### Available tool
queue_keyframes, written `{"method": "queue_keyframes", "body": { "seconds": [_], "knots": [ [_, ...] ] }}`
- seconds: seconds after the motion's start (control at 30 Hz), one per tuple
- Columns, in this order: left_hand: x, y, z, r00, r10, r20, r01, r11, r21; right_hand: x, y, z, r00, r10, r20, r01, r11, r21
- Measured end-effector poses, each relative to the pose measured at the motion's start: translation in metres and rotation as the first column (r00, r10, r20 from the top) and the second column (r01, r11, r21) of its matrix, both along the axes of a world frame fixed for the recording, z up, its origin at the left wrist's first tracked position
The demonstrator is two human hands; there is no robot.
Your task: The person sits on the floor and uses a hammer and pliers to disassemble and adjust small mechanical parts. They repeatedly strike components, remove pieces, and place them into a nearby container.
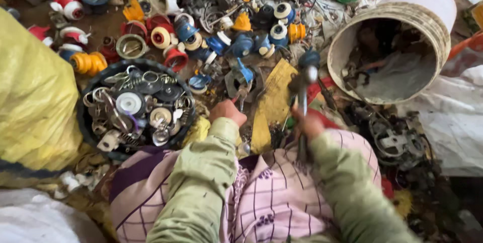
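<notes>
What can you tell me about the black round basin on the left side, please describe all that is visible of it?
The black round basin sits upright on the littered ground, left of the person's left hand. It looks like dark plastic or rubber with a thick rim. It is filled with small scrap parts: metal rings, springs, grey discs and a white round cap. A yellow sack lies against its left side, and the patterned pink cloth reaches its lower edge. The hand does not touch it.

A metal-headed hammer, blurred, stands upright by its dark handle, just right of a small blue-and-metal fitting resting among scrap beside a yellow plate.
</notes>
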State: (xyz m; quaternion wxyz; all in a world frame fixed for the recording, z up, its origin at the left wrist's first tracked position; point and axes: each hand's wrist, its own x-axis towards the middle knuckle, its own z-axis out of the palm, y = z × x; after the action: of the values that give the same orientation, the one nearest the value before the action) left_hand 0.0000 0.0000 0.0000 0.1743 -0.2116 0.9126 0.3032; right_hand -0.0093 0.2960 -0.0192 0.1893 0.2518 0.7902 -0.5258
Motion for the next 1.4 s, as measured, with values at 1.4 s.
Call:
{"method": "queue_keyframes", "body": {
  "seconds": [1.4],
  "knots": [
    [-0.028, 0.029, 0.000, 0.955, 0.096, -0.280, 0.051, 0.878, 0.476, -0.018, 0.020, -0.017, 0.768, 0.611, -0.195, -0.593, 0.792, 0.147]
  ]
}}
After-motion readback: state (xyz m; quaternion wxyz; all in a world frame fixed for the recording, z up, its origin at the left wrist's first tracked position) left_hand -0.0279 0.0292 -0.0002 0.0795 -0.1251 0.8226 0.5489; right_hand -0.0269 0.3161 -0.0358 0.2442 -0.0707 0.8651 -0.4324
